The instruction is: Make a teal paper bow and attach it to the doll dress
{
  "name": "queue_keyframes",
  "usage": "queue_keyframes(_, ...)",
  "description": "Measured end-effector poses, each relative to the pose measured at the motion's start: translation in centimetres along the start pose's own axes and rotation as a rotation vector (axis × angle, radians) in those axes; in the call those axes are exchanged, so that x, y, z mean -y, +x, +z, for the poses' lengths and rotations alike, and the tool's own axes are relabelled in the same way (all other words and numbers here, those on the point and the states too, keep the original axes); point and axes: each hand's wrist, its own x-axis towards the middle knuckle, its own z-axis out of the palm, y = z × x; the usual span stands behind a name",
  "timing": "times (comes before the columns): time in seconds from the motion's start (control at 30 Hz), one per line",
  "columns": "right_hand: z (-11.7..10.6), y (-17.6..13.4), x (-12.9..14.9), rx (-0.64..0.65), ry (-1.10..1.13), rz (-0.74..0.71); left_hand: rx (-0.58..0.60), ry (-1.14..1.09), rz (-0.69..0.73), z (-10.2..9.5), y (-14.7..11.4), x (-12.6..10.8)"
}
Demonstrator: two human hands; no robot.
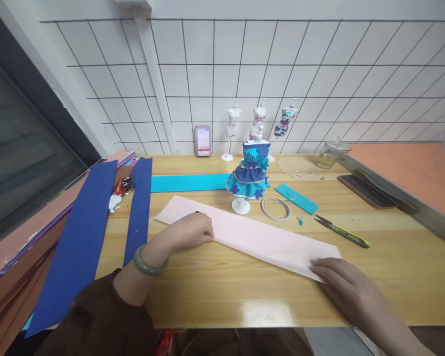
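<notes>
A long pale pink strip of crepe paper (259, 235) lies slantwise across the wooden table in front of me. My left hand (193, 231) is closed, its fingertips pinching the near edge of the strip left of its middle. At the strip's right end, my right hand (343, 282) has its fingers over the paper and grips that end; its thumb is hidden and the hand is slightly blurred. Just beyond the strip stands a small dress-form mannequin (251, 165) in a turquoise and blue ruffled paper dress. A roll of double-sided tape (276, 208) lies beside its base.
Yellow-handled thread snips (343, 231), a folded turquoise paper piece (296, 198) and a dark phone (367, 191) lie to the right. Blue paper strips (79, 237) are on the left, a turquoise strip (189, 183) behind. Further back are a glass cup (330, 155) and white mannequins (233, 123).
</notes>
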Motion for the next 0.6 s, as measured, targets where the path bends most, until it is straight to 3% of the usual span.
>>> queue_keyframes(0.27, -0.6, -1.6, 0.2, 0.017, 0.169, 0.142, 0.109, -0.136, -0.113, -0.1, 0.1, 0.4)
queue_keyframes(0.6, -0.9, -2.7, -0.8, 0.111, 0.313, 0.577, 0.161, -0.32, -0.301, -0.7, 0.3, 1.6)
